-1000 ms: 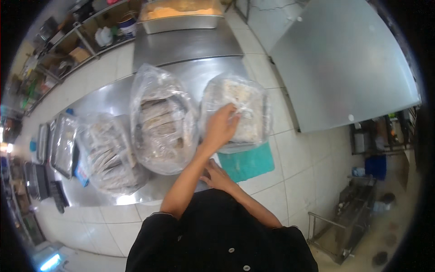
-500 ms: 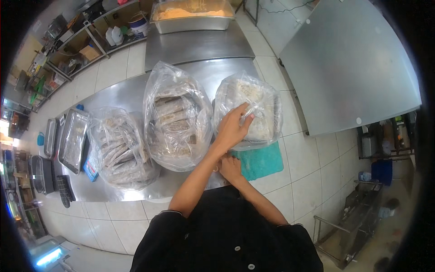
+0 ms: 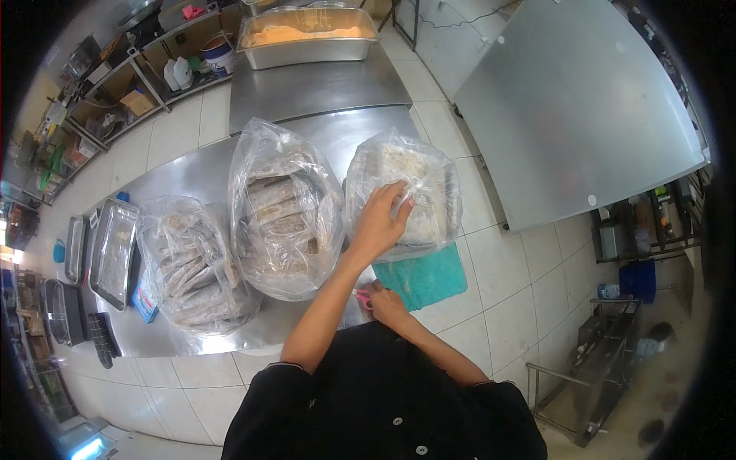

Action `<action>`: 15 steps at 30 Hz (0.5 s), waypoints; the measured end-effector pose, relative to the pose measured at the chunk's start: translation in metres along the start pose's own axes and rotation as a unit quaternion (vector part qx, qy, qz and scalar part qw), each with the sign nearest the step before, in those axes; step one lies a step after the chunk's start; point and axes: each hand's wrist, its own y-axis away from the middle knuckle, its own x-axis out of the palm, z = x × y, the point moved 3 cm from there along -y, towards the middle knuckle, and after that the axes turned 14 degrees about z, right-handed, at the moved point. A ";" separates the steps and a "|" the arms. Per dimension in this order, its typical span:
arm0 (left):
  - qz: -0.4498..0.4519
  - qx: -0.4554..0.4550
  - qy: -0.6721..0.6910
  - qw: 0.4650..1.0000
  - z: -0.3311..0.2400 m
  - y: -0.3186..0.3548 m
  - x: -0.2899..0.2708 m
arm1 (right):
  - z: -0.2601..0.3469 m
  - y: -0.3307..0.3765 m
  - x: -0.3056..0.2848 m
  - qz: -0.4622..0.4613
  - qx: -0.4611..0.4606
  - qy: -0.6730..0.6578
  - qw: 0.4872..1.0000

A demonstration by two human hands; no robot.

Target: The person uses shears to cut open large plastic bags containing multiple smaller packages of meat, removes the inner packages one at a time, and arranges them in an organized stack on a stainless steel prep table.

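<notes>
A clear plastic bag (image 3: 437, 211) wraps a container with pale, floury contents at the right of the steel table. My left hand (image 3: 381, 221) reaches over it, thumb and fingers curled at the bag's gathered top. Nearer to me, my right hand (image 3: 386, 303) is closed around pink-handled scissors (image 3: 363, 299); their blades cannot be made out. A green cutting board (image 3: 425, 277) lies partly under the wrapped container, beside my right hand. To the left stand two more bagged loads, a middle bag (image 3: 285, 218) and a left bag (image 3: 195, 268), both with floury strips inside.
The steel table (image 3: 230, 341) carries empty metal trays (image 3: 115, 257) at its left end. Behind stands a deep steel pan (image 3: 307, 50) with orange powder. A large grey cabinet (image 3: 575, 115) is at the right, shelves (image 3: 138, 84) at the back left.
The view has shifted, so the table and bags sit lower and farther left. My right hand has moved slightly toward me, and the pink handle now shows. My left hand stays at the bag's top.
</notes>
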 end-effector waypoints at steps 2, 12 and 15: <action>-0.010 -0.020 0.016 1.000 0.004 0.001 0.003 | 0.002 0.001 -0.001 0.009 -0.001 -0.004 1.000; 0.031 -0.050 0.256 0.965 0.017 -0.009 -0.001 | -0.027 0.124 -0.107 0.184 -0.094 -0.720 0.662; 0.034 -0.033 0.285 0.957 0.019 -0.015 0.003 | -0.025 0.139 -0.152 0.094 -0.181 -0.757 0.620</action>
